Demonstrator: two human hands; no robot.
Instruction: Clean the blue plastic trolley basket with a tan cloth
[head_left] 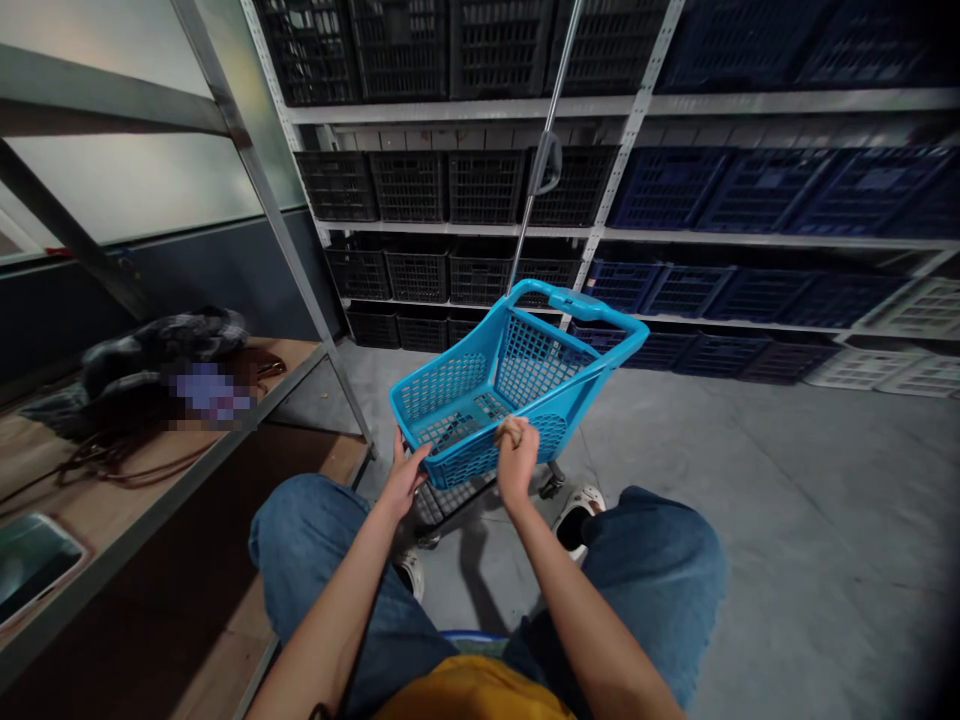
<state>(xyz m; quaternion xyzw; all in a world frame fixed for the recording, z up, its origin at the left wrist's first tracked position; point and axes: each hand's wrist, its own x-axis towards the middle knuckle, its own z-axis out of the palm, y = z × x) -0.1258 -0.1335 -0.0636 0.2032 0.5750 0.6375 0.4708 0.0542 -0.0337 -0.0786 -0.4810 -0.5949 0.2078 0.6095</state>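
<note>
A small blue plastic shopping cart [450, 460] with lattice sides stands before my knees, its looped handle raised at the far right. My left hand [403, 478] grips its near left corner, thumb over the rim and fingers along the outer end. My right hand [519, 462] is closed around a crumpled brownish rag [511, 430] at the near long rim. Most of the rag is hidden by the fingers. Inside, the basket shows only its slotted floor. Part of a lower grey rack and dark wheels [552, 482] shows underneath.
Shelves with black crates [409, 185] and dark blue crates [667, 188] line the back. A metal pole [556, 90] rises behind the cart. On the left, a wooden-topped bench [300, 352] carries a plaid cloth [161, 345], cords and a phone-like object [37, 565].
</note>
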